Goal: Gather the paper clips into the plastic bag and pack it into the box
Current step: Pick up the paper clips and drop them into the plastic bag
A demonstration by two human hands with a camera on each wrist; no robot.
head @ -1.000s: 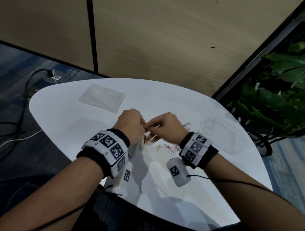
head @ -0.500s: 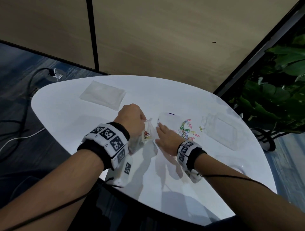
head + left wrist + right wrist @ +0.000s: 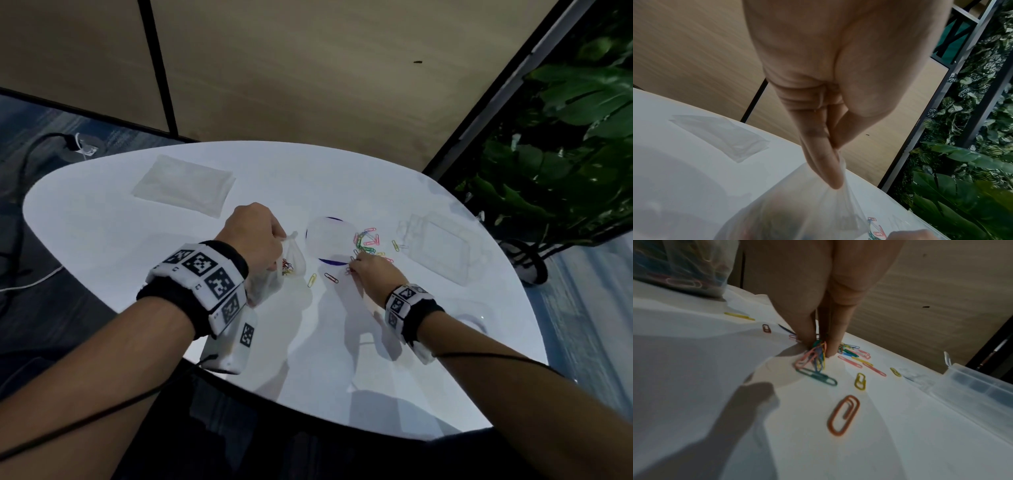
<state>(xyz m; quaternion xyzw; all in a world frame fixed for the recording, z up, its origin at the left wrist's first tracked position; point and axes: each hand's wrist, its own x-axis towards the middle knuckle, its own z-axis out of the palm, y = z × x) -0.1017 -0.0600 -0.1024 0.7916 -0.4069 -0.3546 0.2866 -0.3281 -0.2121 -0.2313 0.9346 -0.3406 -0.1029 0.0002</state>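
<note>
My left hand holds a clear plastic bag by its top edge, just above the white table; thumb and forefinger pinch the film. Several coloured paper clips show inside the bag. To its right, my right hand is down on the table, and its fingertips pinch a small bunch of paper clips. More clips lie scattered in a pile just beyond that hand. A clear plastic box lies at the right.
A yellow clip and a dark red clip lie between my hands. A translucent round piece with a blue edge lies behind them. A stack of flat clear bags lies at the back left. Plants stand right of the table.
My right hand left the bag's mouth, swung right and came down onto the loose clips, where it now pinches a bunch. The left hand kept hold of the bag.
</note>
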